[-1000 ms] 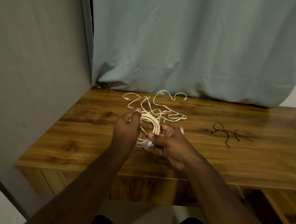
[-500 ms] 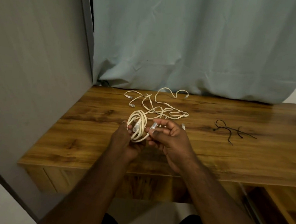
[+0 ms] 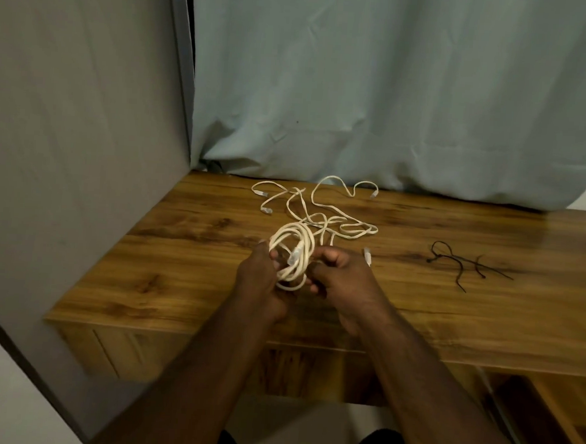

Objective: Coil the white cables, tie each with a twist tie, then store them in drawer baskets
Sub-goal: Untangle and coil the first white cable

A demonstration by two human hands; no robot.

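Observation:
A coiled white cable (image 3: 293, 249) stands upright between my hands above the wooden table (image 3: 185, 284). My left hand (image 3: 262, 281) grips the coil's left and lower side. My right hand (image 3: 341, 276) holds its right side with curled fingers. One plug of the cable lies against the loops inside the coil. Behind it, loose white cables (image 3: 323, 213) lie tangled on the table, their plugs spread toward the curtain. Black twist ties (image 3: 460, 264) lie on the table to the right.
A grey wall panel (image 3: 77, 140) closes off the left side, and a pale curtain (image 3: 378, 89) hangs behind the table. At the lower right an open wooden drawer (image 3: 554, 416) shows under the table edge.
The coil has turned upright and its loops have closed up. My right hand has let go of the plug end and moved onto the coil's right side.

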